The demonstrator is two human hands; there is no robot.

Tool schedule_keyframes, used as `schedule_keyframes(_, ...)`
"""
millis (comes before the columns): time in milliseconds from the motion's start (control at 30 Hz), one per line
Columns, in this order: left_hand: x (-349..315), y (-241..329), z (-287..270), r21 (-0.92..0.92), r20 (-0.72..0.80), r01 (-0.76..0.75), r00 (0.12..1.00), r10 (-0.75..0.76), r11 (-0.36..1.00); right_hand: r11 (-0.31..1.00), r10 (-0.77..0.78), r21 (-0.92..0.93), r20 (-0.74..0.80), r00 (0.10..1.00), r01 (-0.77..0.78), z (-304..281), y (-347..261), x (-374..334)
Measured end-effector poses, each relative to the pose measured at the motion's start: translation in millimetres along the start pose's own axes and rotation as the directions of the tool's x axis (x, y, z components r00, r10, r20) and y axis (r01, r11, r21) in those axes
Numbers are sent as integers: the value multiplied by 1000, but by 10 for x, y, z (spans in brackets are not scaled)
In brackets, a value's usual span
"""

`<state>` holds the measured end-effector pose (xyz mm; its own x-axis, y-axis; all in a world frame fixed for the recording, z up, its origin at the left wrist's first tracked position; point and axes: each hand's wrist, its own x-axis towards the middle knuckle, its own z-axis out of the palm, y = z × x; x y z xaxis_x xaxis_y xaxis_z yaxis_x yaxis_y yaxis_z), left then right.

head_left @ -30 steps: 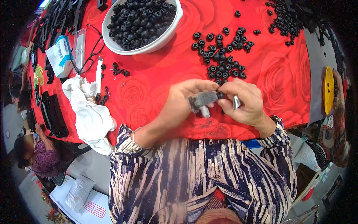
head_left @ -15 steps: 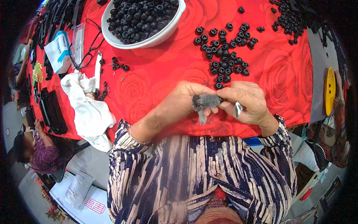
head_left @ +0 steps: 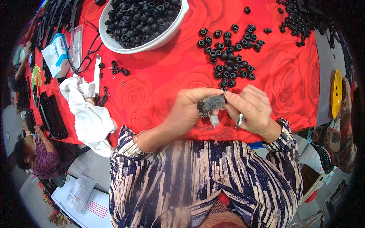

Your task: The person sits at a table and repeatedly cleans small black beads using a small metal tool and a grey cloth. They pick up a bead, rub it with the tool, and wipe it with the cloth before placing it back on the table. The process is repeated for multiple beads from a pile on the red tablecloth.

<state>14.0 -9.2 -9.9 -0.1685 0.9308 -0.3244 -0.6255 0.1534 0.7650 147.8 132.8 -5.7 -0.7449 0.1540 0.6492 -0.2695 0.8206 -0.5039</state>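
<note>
My left hand point(head_left: 186, 108) is closed, with a worn grey-black finger cover point(head_left: 213, 104) on one finger and a paler grey cover point(head_left: 214, 121) on another. Its thumb and covered finger meet the fingertips of my right hand point(head_left: 253, 108) at a small black part, mostly hidden between them. My right hand is curled round a shiny silver tool point(head_left: 238, 121), whose flat tip sticks out below the fingers. Just beyond my hands lies a loose cluster of black, round, hollow parts point(head_left: 230, 57) on the red rose-patterned cloth point(head_left: 152, 79).
A white bowl point(head_left: 148, 48) heaped with similar black parts stands at the far left of centre. Further left lie eyeglasses point(head_left: 85, 62), a white cloth point(head_left: 89, 121), small springs point(head_left: 122, 83) and black strips point(head_left: 53, 116). A yellow disc point(head_left: 336, 95) is at right; another person point(head_left: 43, 155) sits at left.
Both hands have shifted slightly toward me, and the grey-covered finger has tilted. The small black part at the fingertips is less visible now. The silver tool's tip has turned slightly.
</note>
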Motion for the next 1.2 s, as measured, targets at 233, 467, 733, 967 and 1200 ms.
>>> schedule_keyframes(233, 43, 78, -21, 15, -57, -60, 996, 61, 998, 996, 25, 86, 120, 993, -36, -23, -6, 28)
schedule_keyframes(467, 0, 154, -14, 69, 0, -51, 999, 51, 996, 793, 437, 335, 270, 858, -509, -201, -19, 192)
schedule_keyframes(733, 5, 190, 34, 130, -14, 5, 1000, -3, 992, 813, 445, 274, 276, 852, -513, -133, -4, 145)
schedule_keyframes(967, 15, 188, 52, 134, -21, 3, 1000, -1, 991, 833, 431, 247, 273, 860, -496, -134, 12, 143)
schedule_keyframes(1200, 23, 162, 6, 171, 0, 5, 1000, -5, 985, 828, 416, 268, 297, 860, -493, -144, 34, 134)
